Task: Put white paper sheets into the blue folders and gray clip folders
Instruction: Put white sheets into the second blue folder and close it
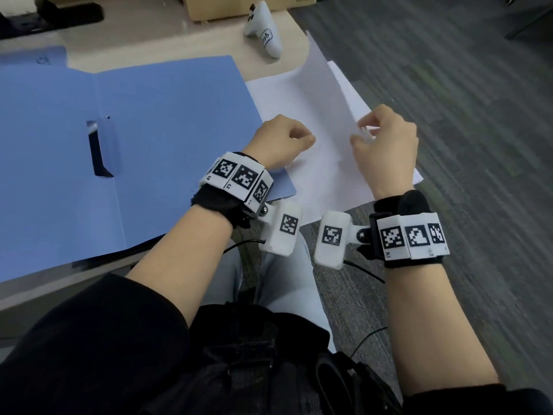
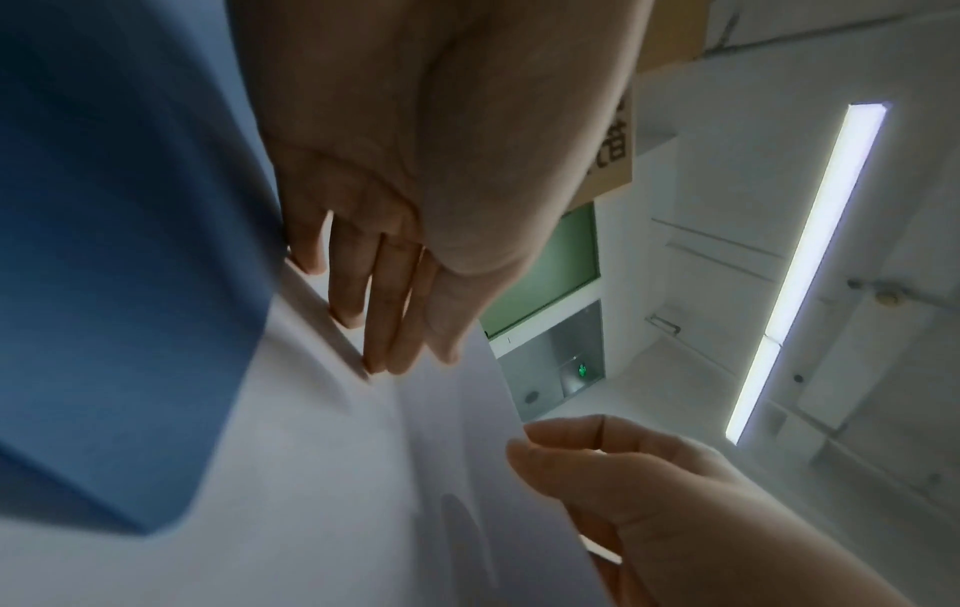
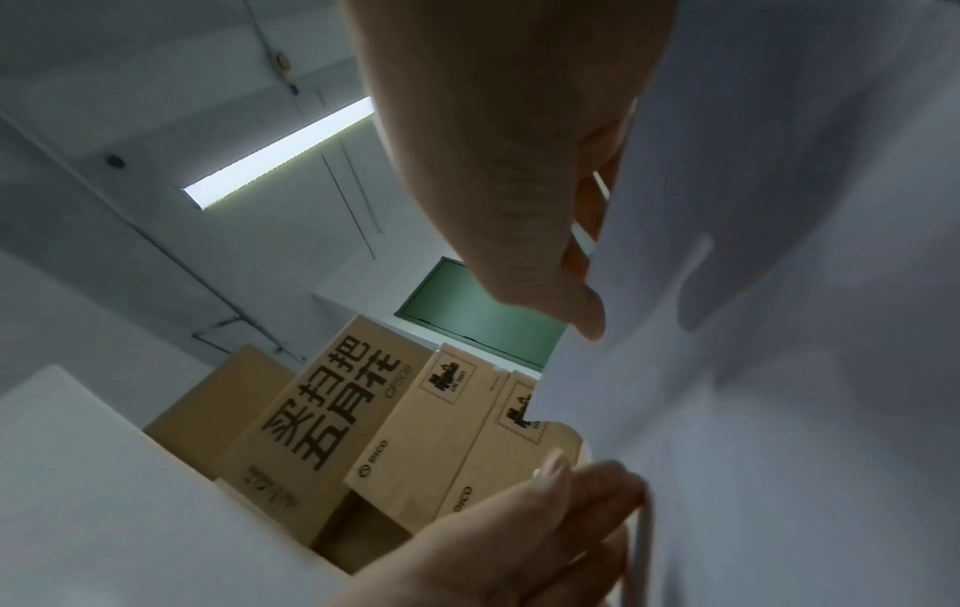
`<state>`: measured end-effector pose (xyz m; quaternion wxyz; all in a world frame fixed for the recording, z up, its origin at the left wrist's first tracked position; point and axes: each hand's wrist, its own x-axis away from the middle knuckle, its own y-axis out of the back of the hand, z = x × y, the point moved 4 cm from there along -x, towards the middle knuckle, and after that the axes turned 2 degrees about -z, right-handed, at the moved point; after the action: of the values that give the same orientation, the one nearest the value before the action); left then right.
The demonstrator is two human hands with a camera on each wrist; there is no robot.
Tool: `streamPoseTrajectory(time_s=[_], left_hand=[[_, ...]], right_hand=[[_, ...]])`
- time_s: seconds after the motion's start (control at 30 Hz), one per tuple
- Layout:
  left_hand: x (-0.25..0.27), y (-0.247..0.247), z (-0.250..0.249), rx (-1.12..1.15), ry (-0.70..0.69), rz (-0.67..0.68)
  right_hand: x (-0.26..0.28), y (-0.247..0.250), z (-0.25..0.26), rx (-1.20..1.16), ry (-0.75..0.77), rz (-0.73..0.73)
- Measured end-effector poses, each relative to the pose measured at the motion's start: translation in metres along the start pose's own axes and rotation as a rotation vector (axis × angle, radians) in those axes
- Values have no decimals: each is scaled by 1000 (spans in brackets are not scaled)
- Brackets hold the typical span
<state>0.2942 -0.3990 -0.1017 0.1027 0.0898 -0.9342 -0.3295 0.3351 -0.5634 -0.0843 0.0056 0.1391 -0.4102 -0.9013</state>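
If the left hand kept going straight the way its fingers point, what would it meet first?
Probably the white paper sheet that the left hand already touches; beyond it, the white controller on the desk, though depth is unclear.

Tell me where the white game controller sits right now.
In the head view the white game controller lies at the far edge of the table, beyond the white paper sheets, right of the open blue folder, just in front of a cardboard box.
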Motion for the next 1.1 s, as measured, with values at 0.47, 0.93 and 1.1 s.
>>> streamPoseTrajectory(time_s=[0.47, 0.93, 1.1], left_hand=[[3, -5, 3, 714, 26, 29], [2, -5, 4, 735, 65, 5], [1, -7, 5, 743, 59, 9]], right_hand=[[11, -7, 25, -237, 101, 145], [10, -3, 23, -320, 20, 158], [10, -3, 23, -354, 16, 147]])
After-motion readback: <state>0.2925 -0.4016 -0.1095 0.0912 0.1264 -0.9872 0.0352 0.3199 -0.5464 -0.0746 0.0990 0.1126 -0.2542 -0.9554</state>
